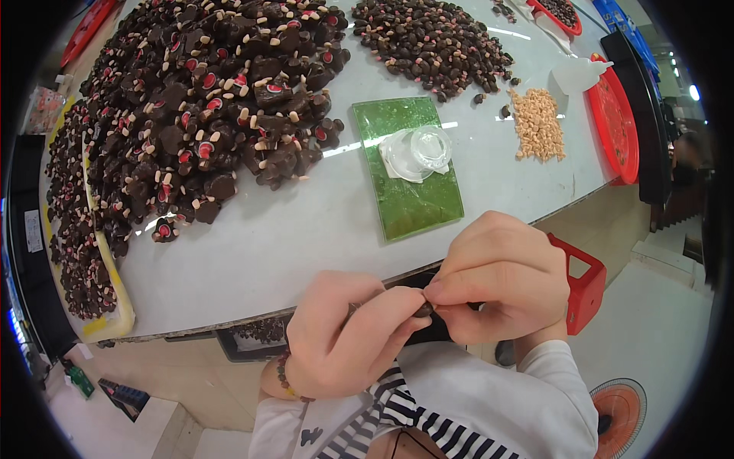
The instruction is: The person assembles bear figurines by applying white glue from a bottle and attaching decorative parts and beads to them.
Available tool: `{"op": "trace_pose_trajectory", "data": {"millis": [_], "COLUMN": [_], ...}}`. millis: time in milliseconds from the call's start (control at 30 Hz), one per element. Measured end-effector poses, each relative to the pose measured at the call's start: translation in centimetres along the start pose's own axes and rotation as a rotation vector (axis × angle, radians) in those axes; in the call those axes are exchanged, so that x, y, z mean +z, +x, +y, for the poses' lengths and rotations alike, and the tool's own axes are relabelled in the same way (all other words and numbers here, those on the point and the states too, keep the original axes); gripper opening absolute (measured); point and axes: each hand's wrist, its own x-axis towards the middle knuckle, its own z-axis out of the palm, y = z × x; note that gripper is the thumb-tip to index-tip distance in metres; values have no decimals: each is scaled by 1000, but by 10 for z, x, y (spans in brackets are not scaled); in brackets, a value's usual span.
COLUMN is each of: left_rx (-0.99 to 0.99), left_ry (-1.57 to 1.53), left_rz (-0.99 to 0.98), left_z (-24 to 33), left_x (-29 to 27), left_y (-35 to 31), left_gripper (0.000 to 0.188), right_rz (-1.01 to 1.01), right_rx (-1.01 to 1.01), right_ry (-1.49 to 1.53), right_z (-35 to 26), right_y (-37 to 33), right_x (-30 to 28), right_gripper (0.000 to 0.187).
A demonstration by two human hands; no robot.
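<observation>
My left hand (344,329) is closed, pinching a small dark brown piece (424,309) at its fingertips, just off the table's front edge. Against it come the thumb and forefinger of my right hand (501,275), pressed together; whatever they pinch is too small to make out. Beyond my hands lies a green rectangular slab (420,210), with a small clear plastic cup (428,149) on it. A patch of tiny cream-coloured pegs (538,122) is spread to the right. Behind the slab is a heap of small dark brown pieces (436,46), some tipped with pink.
A large heap of brown figures with red and cream parts (206,99) covers the table's left. At right are a white squeeze bottle (577,75) and a red tray (615,122). Below stand a red stool (587,283), a fan (619,417) and a grey crate (252,353).
</observation>
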Motion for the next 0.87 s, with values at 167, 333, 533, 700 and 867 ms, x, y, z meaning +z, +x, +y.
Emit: {"op": "trace_pose_trajectory", "data": {"millis": [167,333,533,700,867], "left_rx": [29,-135,-217,-245,-378], "left_ry": [152,-47,-440,-827,-1056], "left_rz": [-32,71,108,120,74], "left_z": [-2,-3,-12,-19,-18], "left_x": [-2,-8,-12,-15,-18], "left_y": [-2,2,-8,-13,-11], "left_gripper": [26,23,25,27,36], "right_rz": [-77,131,218,191,229], "right_rx": [-208,-79,18,19,10], "right_ry": [-382,-532,-614,-659,-633], "right_z": [-3,7,27,26,26], "right_y": [3,23,28,29,27], "right_x": [-4,-19,-16,-14,-12], "right_gripper": [22,16,13,13,13]}}
